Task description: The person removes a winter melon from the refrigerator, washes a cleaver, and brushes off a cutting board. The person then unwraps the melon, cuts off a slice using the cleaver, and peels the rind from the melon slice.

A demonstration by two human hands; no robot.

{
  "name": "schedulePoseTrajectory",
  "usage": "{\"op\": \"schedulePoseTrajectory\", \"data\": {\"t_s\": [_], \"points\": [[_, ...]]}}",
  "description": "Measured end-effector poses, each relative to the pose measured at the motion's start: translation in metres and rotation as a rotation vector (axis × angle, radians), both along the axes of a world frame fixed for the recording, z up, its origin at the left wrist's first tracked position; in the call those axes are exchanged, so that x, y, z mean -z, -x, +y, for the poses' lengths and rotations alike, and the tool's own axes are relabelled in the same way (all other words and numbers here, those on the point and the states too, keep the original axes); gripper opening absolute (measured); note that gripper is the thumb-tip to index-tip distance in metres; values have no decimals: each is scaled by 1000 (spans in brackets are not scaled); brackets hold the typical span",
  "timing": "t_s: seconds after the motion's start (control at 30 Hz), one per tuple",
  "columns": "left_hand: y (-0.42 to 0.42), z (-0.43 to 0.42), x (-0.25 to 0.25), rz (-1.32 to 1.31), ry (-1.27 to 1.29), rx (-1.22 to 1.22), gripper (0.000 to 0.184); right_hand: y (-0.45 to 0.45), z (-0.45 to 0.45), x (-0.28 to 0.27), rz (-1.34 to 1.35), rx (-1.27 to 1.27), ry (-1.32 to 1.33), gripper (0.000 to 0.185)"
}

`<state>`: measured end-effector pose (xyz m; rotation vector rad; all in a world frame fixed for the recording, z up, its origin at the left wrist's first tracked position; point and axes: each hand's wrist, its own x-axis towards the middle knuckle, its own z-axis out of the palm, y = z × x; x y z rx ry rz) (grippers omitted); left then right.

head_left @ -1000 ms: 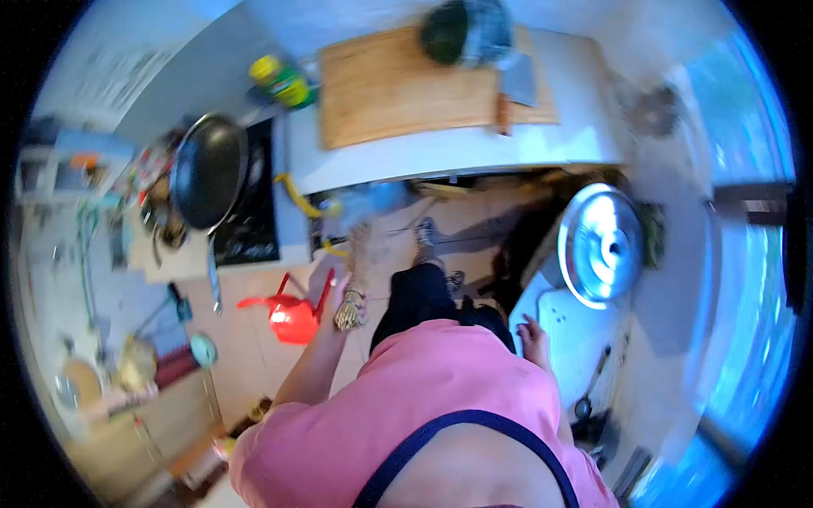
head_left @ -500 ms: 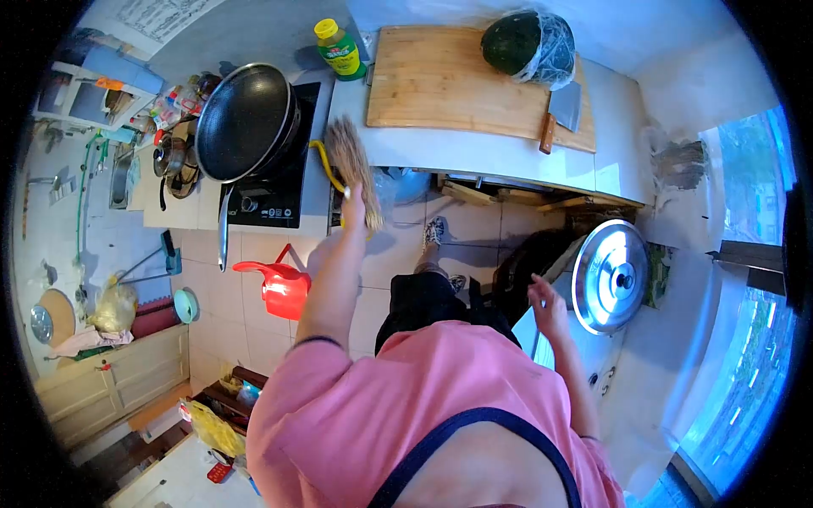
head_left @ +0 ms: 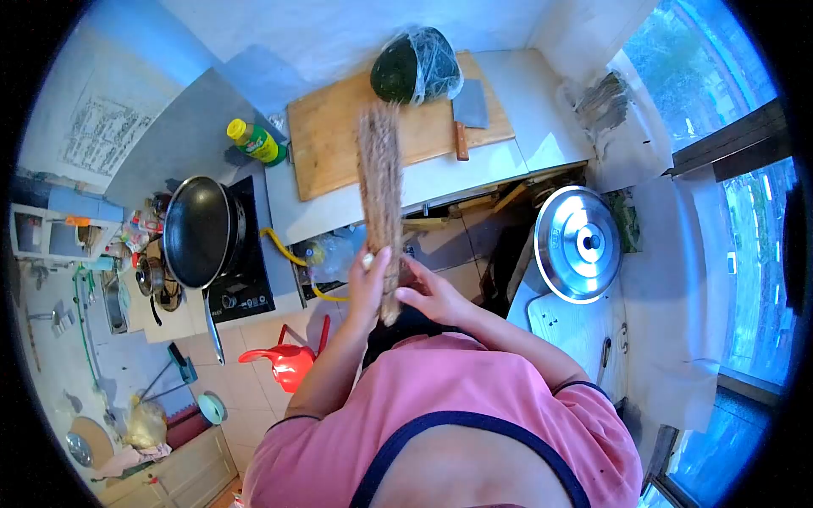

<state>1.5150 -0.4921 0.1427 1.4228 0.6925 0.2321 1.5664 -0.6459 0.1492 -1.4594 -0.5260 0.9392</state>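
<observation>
A long bundle of brown straw-like stalks (head_left: 380,182), resembling a hand brush, stands out in front of my chest. My left hand (head_left: 369,279) is wrapped round its lower part. My right hand (head_left: 432,296) is at the bundle's right side, near its lower end, with thumb and fingers apart and the fingertips at the stalks. The bundle's upper end overlaps the wooden cutting board (head_left: 330,144) in view. On the board are a dark green melon in clear wrap (head_left: 396,72) and a cleaver (head_left: 470,106) with a wooden handle.
A black pan (head_left: 197,233) sits on the cooktop (head_left: 246,296) at the left. Behind it is a yellow-capped green bottle (head_left: 262,148). A red watering can (head_left: 290,364) stands on the floor. At the right are a round metal lid (head_left: 563,245) and a window (head_left: 754,254).
The bundle has moved from the left to in front of me in my left hand. My right hand has come in from the right to the bundle. The view has turned.
</observation>
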Motion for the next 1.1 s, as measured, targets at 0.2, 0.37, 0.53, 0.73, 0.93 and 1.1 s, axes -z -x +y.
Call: {"op": "schedulePoseTrajectory", "data": {"t_s": [0.2,0.37,0.53,0.73,0.93,1.1], "points": [[-75,11,18,-144,490,159,54,-56,14,8,210,126,-185,82],[-118,82,73,66,1067,283,37,-92,-4,-13,342,331,-153,92],[-186,265,178,115,406,38,29,-120,-33,-38,148,471,-115,65],[-264,418,218,412,-645,212,31,-171,-55,-133,216,814,-283,45],[-301,471,255,440,-951,289,45,-189,-155,-198,-318,1302,480,33],[-293,462,253,457,-1380,307,46,-201,-321,-251,-850,1836,889,52]]}}
